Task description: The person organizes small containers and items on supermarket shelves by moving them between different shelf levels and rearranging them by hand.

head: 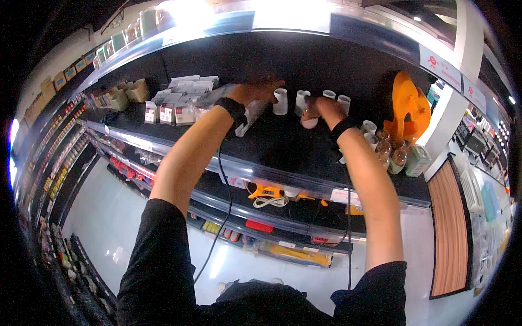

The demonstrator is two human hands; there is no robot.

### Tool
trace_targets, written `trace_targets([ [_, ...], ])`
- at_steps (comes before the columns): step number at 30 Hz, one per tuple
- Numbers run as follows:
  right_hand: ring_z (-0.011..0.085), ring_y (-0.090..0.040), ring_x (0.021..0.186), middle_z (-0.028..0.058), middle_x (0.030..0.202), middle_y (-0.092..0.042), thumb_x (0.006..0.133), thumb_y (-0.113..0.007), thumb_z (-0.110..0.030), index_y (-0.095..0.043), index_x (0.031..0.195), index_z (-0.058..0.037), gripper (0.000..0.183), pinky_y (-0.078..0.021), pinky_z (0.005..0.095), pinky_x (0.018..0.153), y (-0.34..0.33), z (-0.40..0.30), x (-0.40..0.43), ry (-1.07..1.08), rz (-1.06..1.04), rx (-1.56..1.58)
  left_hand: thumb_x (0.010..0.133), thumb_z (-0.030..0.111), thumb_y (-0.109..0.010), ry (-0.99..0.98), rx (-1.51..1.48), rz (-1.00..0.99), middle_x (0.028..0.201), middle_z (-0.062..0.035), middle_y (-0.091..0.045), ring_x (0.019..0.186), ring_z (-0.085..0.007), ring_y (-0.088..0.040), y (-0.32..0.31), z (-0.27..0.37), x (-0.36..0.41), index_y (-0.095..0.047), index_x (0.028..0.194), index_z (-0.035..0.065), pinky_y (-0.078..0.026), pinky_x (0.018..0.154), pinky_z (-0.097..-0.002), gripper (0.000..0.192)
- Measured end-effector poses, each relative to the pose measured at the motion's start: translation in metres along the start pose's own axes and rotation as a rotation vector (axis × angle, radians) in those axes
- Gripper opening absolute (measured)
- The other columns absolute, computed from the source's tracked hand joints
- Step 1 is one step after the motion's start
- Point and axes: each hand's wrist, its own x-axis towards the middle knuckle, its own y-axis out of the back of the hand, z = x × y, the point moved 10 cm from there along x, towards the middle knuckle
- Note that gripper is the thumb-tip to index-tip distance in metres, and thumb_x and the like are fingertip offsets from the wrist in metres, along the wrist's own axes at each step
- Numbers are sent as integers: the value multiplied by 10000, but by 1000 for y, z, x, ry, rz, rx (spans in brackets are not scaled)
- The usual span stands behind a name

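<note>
My left hand [256, 92], blurred and dark, reaches over the black shelf [281, 142] with its fingertips beside an upright white cylindrical container [280, 102]. Whether those fingers grip anything does not show. Under that hand and wrist lies a clear plastic bag [249, 118]. My right hand [326, 108] has its fingers around a small whitish cylinder [309, 122], held low over the shelf; blur hides its details. Behind the right hand stand more white cylinders, one to its left [301, 98] and a pair [343, 102] to its right.
Small white boxes [185, 102] stand in rows at left, with brown cartons [138, 90] beyond. An orange plastic piece [408, 108], clear bottles [397, 159] and a green-white box [418, 161] occupy the right end. A black cable [226, 203] hangs before the lower shelves.
</note>
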Motion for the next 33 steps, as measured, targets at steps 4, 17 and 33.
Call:
trace_targets([
  [4, 306, -561, 1100, 147, 1187, -587, 824, -576, -348, -489, 1245, -112, 490, -464, 413, 875, -33, 10, 31, 122, 61, 651, 709, 237, -732, 166, -683, -185, 1242, -142, -527, 1208, -324, -453, -22, 3, 1, -458, 1305, 102, -357, 1031, -426, 669],
  [17, 297, -609, 936, 147, 1121, -604, 879, -502, -413, -471, 1223, -94, 470, -478, 405, 817, -39, 9, 31, 124, 123, 440, 778, 261, -674, 143, -821, -127, 1290, -132, -477, 1229, -316, -416, -109, -17, 25, -487, 1251, 87, -372, 1018, -392, 537],
  [33, 359, -635, 710, 205, 775, -622, 857, -504, -271, -538, 957, -75, 222, -488, 474, 637, 9, -6, -21, 399, 523, 275, 675, 69, -726, 71, -688, 289, 1063, -182, -555, 966, -394, -562, 91, 16, -126, -528, 1106, 39, -491, 781, -423, 475],
])
